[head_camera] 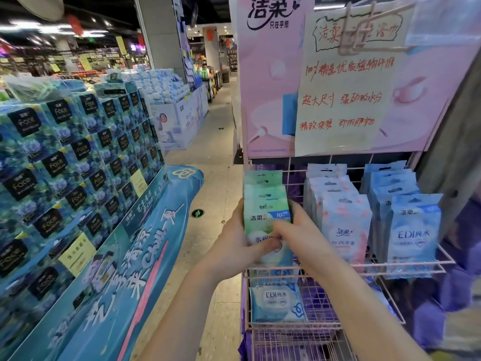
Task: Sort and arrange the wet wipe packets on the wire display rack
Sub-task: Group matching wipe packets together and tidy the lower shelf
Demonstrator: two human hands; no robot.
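on the top shelf of the wire rack (416, 264) stand a left row (263, 188), a middle row (343, 222) and a right row (411, 230) of packets, side by side. the left hand (234, 238) and right hand (299, 230) hold the front packet (265, 222) of the left row. a lower packet (276, 303) lies on the shelf below it. a sign (270, 100) stands above the rack, and stacked boxes (78, 152) are well off to the left.

Glossy plastic wet wipe packets (268, 225), pink coated metal wire rack (406, 264), matt paper sign (343, 95).

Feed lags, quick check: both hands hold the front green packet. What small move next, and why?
Probably seat the front green packet flush against the green stack behind: left hand and right hand both grip it, while pink row and blue row stand neat.
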